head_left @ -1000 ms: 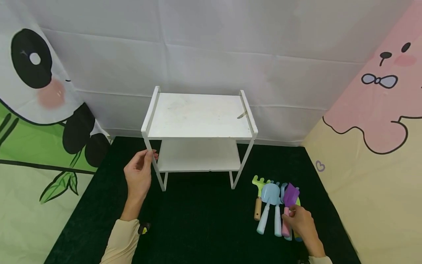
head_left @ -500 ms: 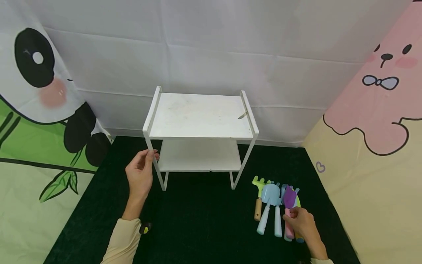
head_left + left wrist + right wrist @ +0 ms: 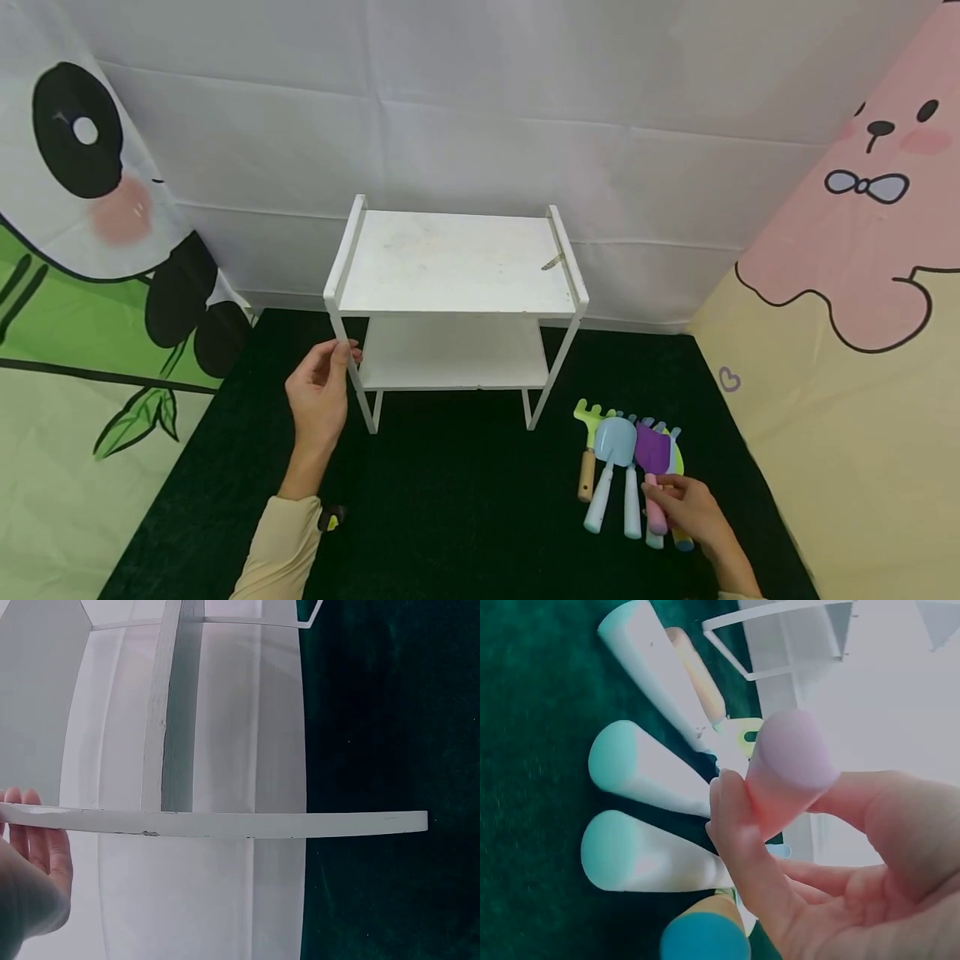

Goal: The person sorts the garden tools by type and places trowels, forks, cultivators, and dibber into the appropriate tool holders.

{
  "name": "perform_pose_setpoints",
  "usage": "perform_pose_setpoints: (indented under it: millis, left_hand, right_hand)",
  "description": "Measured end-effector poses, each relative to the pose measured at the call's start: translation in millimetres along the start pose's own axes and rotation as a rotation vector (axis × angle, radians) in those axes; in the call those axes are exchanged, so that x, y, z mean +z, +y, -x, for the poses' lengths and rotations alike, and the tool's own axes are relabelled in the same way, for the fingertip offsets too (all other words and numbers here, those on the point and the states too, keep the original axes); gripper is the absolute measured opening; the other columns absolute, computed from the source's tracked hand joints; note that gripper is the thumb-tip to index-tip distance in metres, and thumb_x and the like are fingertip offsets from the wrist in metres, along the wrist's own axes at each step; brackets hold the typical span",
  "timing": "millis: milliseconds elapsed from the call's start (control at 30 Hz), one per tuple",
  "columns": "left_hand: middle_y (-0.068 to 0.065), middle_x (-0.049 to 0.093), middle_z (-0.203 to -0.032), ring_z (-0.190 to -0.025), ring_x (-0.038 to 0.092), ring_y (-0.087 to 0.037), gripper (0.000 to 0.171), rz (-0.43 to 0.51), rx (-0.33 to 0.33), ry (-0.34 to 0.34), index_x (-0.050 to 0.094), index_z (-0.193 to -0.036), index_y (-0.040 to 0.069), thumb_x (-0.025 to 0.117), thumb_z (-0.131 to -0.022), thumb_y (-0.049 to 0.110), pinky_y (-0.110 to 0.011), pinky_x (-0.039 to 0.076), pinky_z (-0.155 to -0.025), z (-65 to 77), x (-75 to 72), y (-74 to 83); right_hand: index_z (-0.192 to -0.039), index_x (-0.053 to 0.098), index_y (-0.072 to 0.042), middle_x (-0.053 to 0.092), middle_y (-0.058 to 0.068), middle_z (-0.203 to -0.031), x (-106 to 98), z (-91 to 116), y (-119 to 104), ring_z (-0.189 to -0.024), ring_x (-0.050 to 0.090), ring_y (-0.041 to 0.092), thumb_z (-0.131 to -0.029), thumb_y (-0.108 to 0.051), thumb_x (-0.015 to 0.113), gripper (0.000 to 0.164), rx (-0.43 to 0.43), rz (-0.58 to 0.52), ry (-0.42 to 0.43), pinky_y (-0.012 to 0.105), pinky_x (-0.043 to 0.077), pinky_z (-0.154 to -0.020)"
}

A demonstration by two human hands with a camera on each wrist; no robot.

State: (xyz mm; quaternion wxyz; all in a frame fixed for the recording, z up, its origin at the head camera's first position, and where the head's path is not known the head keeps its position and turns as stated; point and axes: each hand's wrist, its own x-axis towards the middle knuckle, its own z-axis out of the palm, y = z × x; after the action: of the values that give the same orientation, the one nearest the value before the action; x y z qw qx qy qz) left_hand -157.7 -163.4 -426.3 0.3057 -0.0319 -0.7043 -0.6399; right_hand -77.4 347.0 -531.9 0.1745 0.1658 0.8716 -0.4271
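My left hand (image 3: 321, 392) grips the front left leg of a small white two-tier shelf (image 3: 457, 262), thumb in front and fingertips behind. In the left wrist view those fingers curl around the white leg (image 3: 225, 824). At the lower right, my right hand (image 3: 690, 504) pinches the pink handle of a toy shovel with a purple blade (image 3: 652, 450). The right wrist view shows the handle's end (image 3: 795, 750) between thumb and fingers. Beneath and beside it lie a light blue shovel (image 3: 616, 439), a green rake with a wooden handle (image 3: 587, 475) and other pale-handled tools (image 3: 632, 508).
Dark green cloth (image 3: 465, 500) covers the surface under the shelf and tools. A white sheet (image 3: 480, 125) hangs behind. Printed cartoon sheets stand at the left (image 3: 150, 433) and right (image 3: 840, 433).
My right hand has shifted slightly, and the purple shovel's blade has turned and moved a little left over the other tools. The left hand stays on the shelf leg.
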Motion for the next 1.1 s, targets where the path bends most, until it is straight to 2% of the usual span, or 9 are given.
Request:
perform_pose_setpoints:
  millis: [200,333,567,733,833,967,1033,1100]
  left_hand:
    - [-0.024,0.070,-0.100,-0.090,0.067,-0.004,0.025,-0.017,-0.002,0.010,0.065,-0.111,-0.014,0.055,-0.107,0.009,-0.018,0.051,-0.092,-0.3,-0.4,-0.3]
    - [-0.019,0.071,-0.097,-0.089,0.067,-0.004,0.024,-0.016,0.011,0.017,0.065,-0.109,-0.014,0.055,-0.107,0.007,-0.018,0.051,-0.091,-0.7,-0.4,0.7]
    - [-0.032,0.067,-0.103,-0.090,0.067,-0.002,0.025,-0.012,0.019,0.010,0.065,-0.109,-0.016,0.055,-0.107,0.007,-0.017,0.051,-0.092,-0.4,-0.7,3.2]
    - [-0.033,0.067,-0.100,-0.088,0.067,-0.002,0.023,-0.009,0.035,0.020,0.065,-0.108,-0.017,0.055,-0.106,0.004,-0.017,0.051,-0.091,-1.0,-1.8,1.9]
    - [-0.022,0.071,-0.095,-0.088,0.068,-0.004,0.022,-0.009,0.039,0.028,0.065,-0.107,-0.017,0.056,-0.105,0.003,-0.017,0.052,-0.090,-1.4,-2.4,1.2]
    - [-0.004,0.072,-0.093,-0.088,0.068,-0.004,0.022,-0.005,0.015,0.027,0.066,-0.107,-0.015,0.056,-0.106,0.005,-0.018,0.051,-0.090,-0.9,-2.0,1.4]
    - [-0.008,0.072,-0.094,-0.089,0.067,-0.004,0.023,0.000,0.003,0.024,0.066,-0.108,-0.015,0.056,-0.106,0.006,-0.018,0.051,-0.091,-0.6,-1.0,0.6]
    - [-0.019,0.071,-0.097,-0.089,0.067,-0.003,0.023,0.003,0.002,0.020,0.065,-0.108,-0.015,0.056,-0.106,0.006,-0.018,0.051,-0.092,-0.1,0.4,-1.3]
  right_hand:
    - [-0.144,0.046,0.011,0.068,0.009,-0.105,-4,3,6,-0.090,0.063,0.020,-0.105,-0.038,0.060,0.065,0.024,-0.162,-0.081,0.033,0.057,-0.076]
    - [-0.148,0.042,0.010,0.068,0.010,-0.113,-4,5,7,-0.095,0.064,0.020,-0.104,-0.040,0.061,0.069,0.052,-0.232,-0.090,0.033,0.057,-0.080]
    - [-0.149,0.041,0.009,0.071,0.011,-0.118,-4,10,6,-0.099,0.067,0.022,-0.102,-0.040,0.064,0.072,0.066,-0.303,-0.061,0.034,0.057,-0.083]
    - [-0.150,0.041,0.007,0.069,0.016,-0.125,-4,12,-1,-0.103,0.067,0.022,-0.100,-0.045,0.067,0.077,0.074,-0.306,-0.042,0.040,0.057,-0.090]
    - [-0.151,0.040,0.007,0.065,0.021,-0.131,-4,13,-5,-0.106,0.067,0.023,-0.100,-0.046,0.066,0.078,0.056,-0.309,-0.043,0.044,0.057,-0.093]
    - [-0.151,0.039,0.007,0.064,0.022,-0.133,-4,17,-10,-0.105,0.069,0.024,-0.100,-0.043,0.067,0.077,0.039,-0.328,-0.034,0.043,0.058,-0.091]
    - [-0.151,0.039,0.007,0.064,0.021,-0.132,-4,18,-11,-0.105,0.069,0.023,-0.100,-0.042,0.067,0.076,0.036,-0.334,-0.026,0.041,0.059,-0.090]
    - [-0.151,0.039,0.007,0.065,0.020,-0.132,-4,20,-11,-0.104,0.070,0.023,-0.100,-0.042,0.067,0.076,0.035,-0.338,-0.016,0.041,0.059,-0.089]
